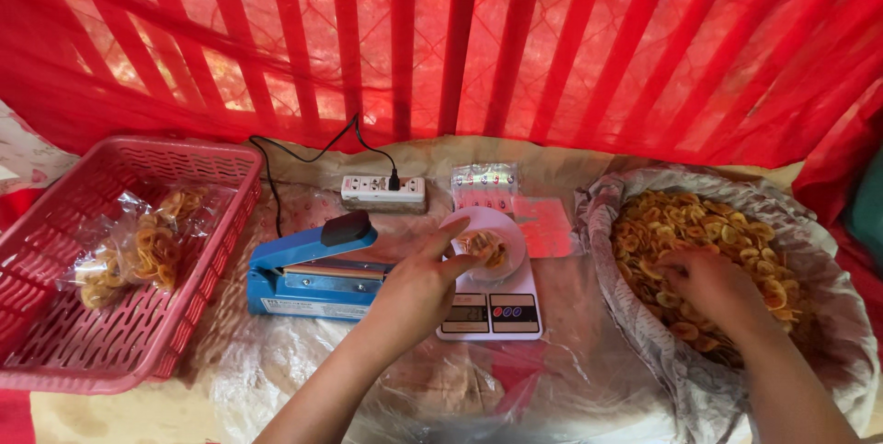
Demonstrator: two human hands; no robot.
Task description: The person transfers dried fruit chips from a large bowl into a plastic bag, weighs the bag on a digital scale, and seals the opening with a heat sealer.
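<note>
My left hand (421, 284) reaches over a white digital scale (492, 312) and pinches the edge of a clear bag of golden chips (482, 243) that rests in a white bowl (509, 233) on the scale. My right hand (706, 284) is dug into a big pile of golden chips (699, 223) held in a large plastic-lined sack (828, 315) on the right; its fingers are curled in the chips.
A blue heat sealer (308, 269) lies left of the scale. A pink basket (55, 334) on the left holds filled clear bags of chips (138, 246). A white power strip (382, 189) and a stack of empty clear bags (485, 184) lie behind. Red netting hangs at the back.
</note>
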